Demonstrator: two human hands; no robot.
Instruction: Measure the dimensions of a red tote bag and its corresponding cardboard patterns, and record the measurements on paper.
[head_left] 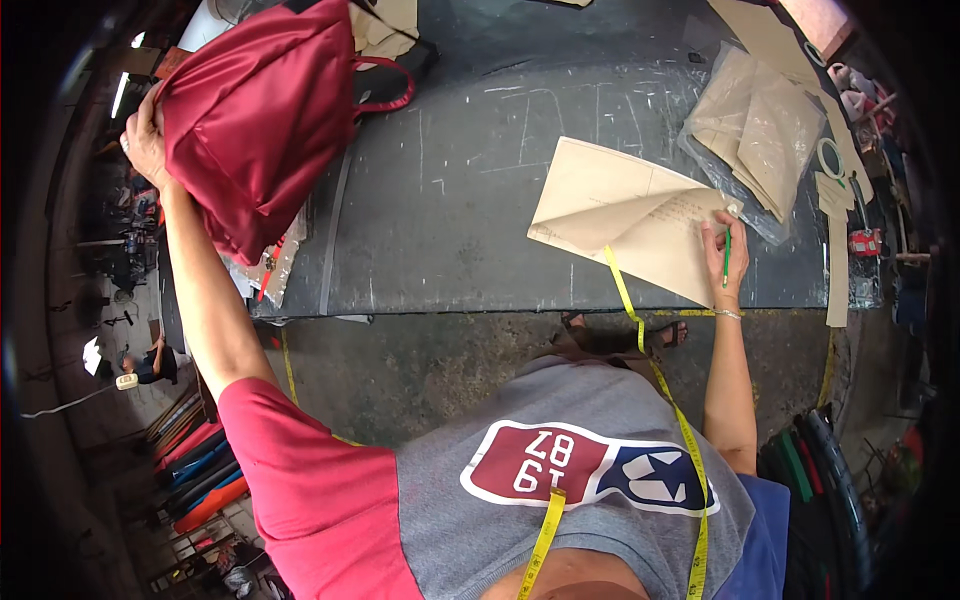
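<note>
Dark red was shown by the bag, tan by the paper, yellow by the tape measure; the dark grey table was streaked white.

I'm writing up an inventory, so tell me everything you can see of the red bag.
The red bag is deep red, with a glossy, smooth, fabric-like surface and soft creases. A slim loop in the same red sticks out from its right side. It sits tilted at the picture's upper left, its top reaching the upper edge. The person's left hand grips its left edge. Whether it rests on the dark table or is lifted is unclear.
</note>
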